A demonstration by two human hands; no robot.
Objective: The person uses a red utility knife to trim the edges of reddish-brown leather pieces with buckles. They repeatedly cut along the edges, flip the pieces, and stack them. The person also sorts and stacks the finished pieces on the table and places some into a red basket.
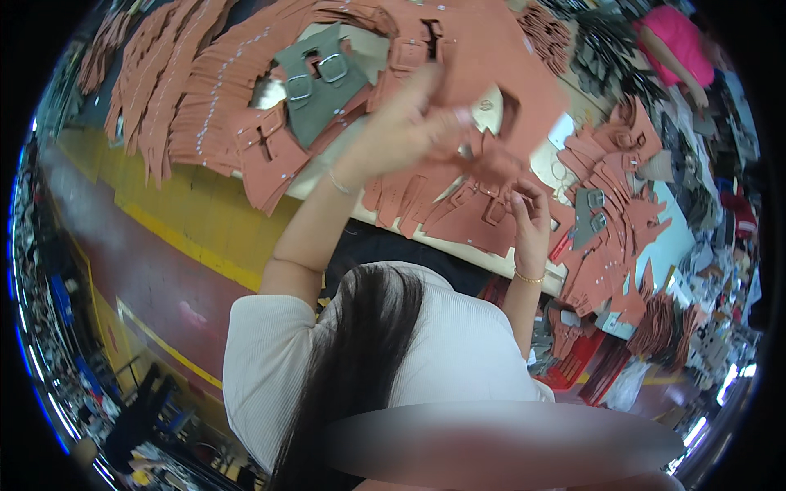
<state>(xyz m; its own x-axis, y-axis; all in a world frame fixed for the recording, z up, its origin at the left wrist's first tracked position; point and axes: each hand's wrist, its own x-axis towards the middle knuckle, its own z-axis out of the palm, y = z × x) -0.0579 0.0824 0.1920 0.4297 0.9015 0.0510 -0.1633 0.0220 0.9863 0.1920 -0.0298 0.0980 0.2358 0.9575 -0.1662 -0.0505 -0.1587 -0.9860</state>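
Note:
My left hand (409,123) is raised over the table, blurred by motion, with its fingers spread and nothing visible in them. My right hand (530,211) is closed at the table's near edge, thumb and fingers pinching a terracotta strap piece (495,168) that is smeared by motion. Just left of the right hand lie flat terracotta upper pieces with buckles (483,206). A dark green strap piece with two metal buckles (323,86) rests beyond my left forearm. Past the strap piece, a pale oval insole-like shape (489,110) shows on a terracotta sheet.
Fanned rows of terracotta strap pieces (217,114) cover the table's left side. At right are more terracotta pieces (610,237), a green buckled piece (588,219), scissors (563,173) and a red-handled tool (561,245). Red crates (573,360) stand below. A person in pink (675,45) is at far right.

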